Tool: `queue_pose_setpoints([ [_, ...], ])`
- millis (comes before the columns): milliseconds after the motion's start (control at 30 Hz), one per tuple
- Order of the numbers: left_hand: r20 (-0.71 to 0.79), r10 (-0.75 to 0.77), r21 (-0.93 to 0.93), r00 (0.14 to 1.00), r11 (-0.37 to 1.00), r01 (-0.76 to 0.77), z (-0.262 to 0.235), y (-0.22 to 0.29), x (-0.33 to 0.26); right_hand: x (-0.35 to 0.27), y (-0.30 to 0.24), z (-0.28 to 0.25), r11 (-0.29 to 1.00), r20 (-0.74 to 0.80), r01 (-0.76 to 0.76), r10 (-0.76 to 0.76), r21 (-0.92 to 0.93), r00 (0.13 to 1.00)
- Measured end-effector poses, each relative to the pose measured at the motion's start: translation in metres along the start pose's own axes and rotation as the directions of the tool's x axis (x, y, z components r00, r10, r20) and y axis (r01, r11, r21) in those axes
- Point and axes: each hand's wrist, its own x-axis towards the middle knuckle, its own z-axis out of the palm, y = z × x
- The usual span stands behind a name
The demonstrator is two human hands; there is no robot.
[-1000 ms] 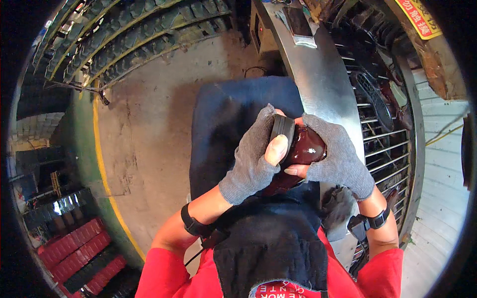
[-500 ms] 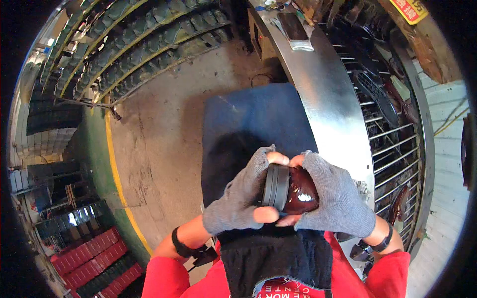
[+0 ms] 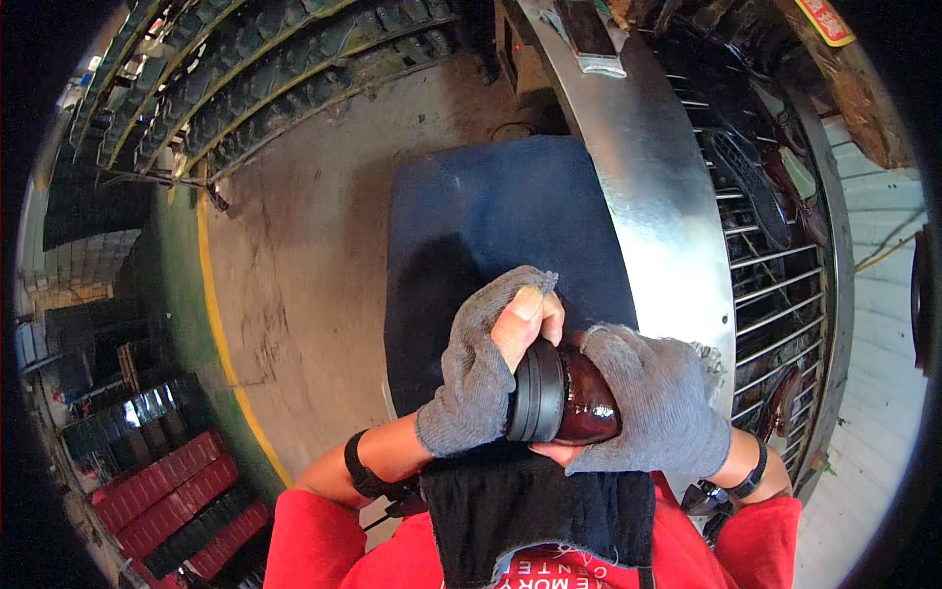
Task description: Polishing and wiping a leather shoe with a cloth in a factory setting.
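Observation:
A glossy dark red-brown leather shoe (image 3: pixel 592 401) with a thick black sole (image 3: pixel 537 395) lies on its side above my lap, sole toward the left. My right hand (image 3: pixel 655 402), in a grey fingerless glove, is wrapped round the leather upper from the right. My left hand (image 3: pixel 491 363), gloved alike, is closed beside the sole's far edge. Its bare thumb presses against the curled fingers; whatever they may pinch is hidden. Below the shoe, a black cloth apron (image 3: pixel 540 506) covers my front.
A dark blue padded surface (image 3: pixel 510 216) lies ahead. Along the right runs a shiny metal ledge (image 3: pixel 653 196) beside a rod rack (image 3: pixel 775 285) with shoes on it. Shelves of dark shoe forms (image 3: pixel 285 69) stand far left. Red slotted trays (image 3: pixel 167 481) sit at lower left.
My left hand has let go of its span across the sole and curled up at the far edge, thumb now against the fingers. My right hand keeps its hold on the shoe.

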Motion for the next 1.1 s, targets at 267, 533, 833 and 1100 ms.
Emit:
queue_pose_setpoints([
  [267, 0.227, 0.005, -0.119, 0.974, 0.993, 0.023, -0.001, -0.005, 0.001, 0.011, -0.004, -0.011, 0.967, 0.035, 0.213, -0.21, -0.142, 0.977],
  [533, -0.079, -0.185, -0.303, 0.98, 0.941, 0.153, -0.014, -0.001, 0.033, 0.041, 0.003, 0.049, 0.225, -0.085, -0.106, 0.703, 0.969, 0.707],
  [833, -0.072, 0.251, 0.159, 0.965, 0.958, -0.238, -0.048, 0.014, 0.029, 0.107, -0.028, -0.049, 0.682, -0.16, 0.662, -0.649, 0.311, 0.744],
  [1100, 0.178, -0.245, -0.724, 0.953, 0.624, 0.295, -0.055, -0.074, 0.04, 0.071, -0.018, 0.087, 0.762, 0.309, 0.53, -0.64, 0.371, 0.704],
])
